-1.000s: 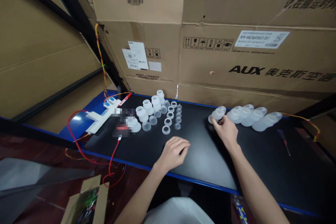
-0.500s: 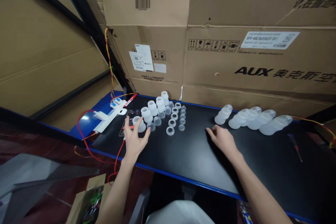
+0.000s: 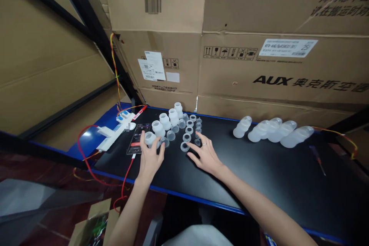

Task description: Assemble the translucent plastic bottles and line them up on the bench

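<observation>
My left hand [image 3: 150, 161] is at the nearest small white wide-necked plastic bottle [image 3: 150, 138]. Its fingers are spread along both sides of the bottle, and the thumb is near a clear dome-shaped cap [image 3: 164, 142]. Whether the fingertips touch the bottle I cannot tell. My right hand [image 3: 208, 157] reaches over the front end of the ring row, fingers apart, with the index fingertip at or just above the nearest white ring [image 3: 185, 146]. Behind that hand runs a row of small clear discs [image 3: 198, 125], its front end partly covered by the fingers.
Several translucent bottle-shaped pieces [image 3: 296, 137] lie at the right, with a screwdriver [image 3: 318, 160] beyond them. A phone [image 3: 135, 140] on a red cable and a white power strip [image 3: 115, 134] are at the left. Large cardboard [image 3: 230, 77] stands behind the black table [image 3: 230, 177].
My right hand has moved left from near the translucent pieces to the rings and discs, its fingers spreading. My left hand has stayed by the nearest bottle. The view has shifted slightly.
</observation>
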The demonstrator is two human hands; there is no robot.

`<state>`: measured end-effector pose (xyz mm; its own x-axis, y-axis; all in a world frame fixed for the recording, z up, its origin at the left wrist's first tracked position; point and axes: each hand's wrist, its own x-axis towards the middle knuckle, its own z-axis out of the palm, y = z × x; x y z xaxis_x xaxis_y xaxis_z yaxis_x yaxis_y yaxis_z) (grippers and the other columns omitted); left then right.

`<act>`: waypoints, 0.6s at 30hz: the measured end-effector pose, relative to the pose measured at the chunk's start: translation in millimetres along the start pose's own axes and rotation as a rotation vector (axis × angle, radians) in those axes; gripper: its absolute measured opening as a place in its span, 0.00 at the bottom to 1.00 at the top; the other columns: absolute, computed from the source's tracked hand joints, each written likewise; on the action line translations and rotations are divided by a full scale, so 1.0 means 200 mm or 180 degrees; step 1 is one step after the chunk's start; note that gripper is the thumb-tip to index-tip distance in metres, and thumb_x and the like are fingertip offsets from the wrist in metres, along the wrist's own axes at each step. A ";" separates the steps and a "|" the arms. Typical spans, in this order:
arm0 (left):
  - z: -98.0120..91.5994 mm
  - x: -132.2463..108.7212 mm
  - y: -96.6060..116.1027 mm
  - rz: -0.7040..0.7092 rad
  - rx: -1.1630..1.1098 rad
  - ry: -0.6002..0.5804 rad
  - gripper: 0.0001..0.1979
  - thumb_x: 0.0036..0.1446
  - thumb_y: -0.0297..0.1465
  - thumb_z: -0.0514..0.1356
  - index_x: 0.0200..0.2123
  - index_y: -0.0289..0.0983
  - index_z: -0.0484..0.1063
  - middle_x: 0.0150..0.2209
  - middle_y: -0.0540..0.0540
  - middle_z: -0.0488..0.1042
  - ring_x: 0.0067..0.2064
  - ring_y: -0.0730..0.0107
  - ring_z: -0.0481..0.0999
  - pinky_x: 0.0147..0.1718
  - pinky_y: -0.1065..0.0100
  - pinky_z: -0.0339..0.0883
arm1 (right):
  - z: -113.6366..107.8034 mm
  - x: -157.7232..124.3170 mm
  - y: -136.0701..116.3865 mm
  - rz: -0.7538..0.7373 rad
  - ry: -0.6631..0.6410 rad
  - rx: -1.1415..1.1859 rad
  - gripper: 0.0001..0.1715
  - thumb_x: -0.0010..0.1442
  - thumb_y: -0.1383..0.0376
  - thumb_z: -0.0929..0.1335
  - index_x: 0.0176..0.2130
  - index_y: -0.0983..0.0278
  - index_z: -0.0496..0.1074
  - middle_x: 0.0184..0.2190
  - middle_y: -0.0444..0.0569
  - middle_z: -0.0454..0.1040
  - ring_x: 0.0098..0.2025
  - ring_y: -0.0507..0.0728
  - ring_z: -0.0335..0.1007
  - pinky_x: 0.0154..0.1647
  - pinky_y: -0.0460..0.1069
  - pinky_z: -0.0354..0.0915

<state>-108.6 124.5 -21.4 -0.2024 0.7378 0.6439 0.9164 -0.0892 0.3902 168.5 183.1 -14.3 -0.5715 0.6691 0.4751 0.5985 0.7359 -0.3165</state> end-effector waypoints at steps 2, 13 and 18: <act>0.00 0.00 0.00 0.0012 -0.0004 -0.0013 0.13 0.68 0.30 0.64 0.54 0.35 0.80 0.80 0.33 0.35 0.76 0.27 0.58 0.65 0.40 0.72 | 0.01 0.01 -0.02 -0.0046 -0.0129 0.0001 0.23 0.72 0.58 0.72 0.64 0.51 0.75 0.74 0.61 0.55 0.71 0.75 0.59 0.64 0.69 0.67; 0.00 0.01 0.01 0.0131 -0.0063 0.0104 0.13 0.65 0.33 0.67 0.52 0.41 0.83 0.76 0.37 0.49 0.76 0.34 0.59 0.70 0.40 0.67 | 0.04 0.06 0.04 -0.0074 -0.0224 0.0270 0.06 0.75 0.66 0.69 0.48 0.58 0.78 0.56 0.56 0.74 0.57 0.66 0.71 0.57 0.62 0.71; -0.01 -0.01 0.00 0.0174 -0.0195 0.0092 0.10 0.68 0.33 0.65 0.50 0.40 0.83 0.76 0.38 0.49 0.75 0.38 0.61 0.68 0.44 0.71 | -0.02 0.00 0.13 0.0052 0.0077 0.0797 0.09 0.75 0.68 0.66 0.49 0.58 0.75 0.57 0.57 0.72 0.56 0.63 0.72 0.59 0.60 0.73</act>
<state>-109.6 121.8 -22.2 -0.1631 0.7112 0.6838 0.9037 -0.1703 0.3928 186.7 202.5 -20.0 -0.5474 0.6808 0.4867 0.4481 0.7296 -0.5165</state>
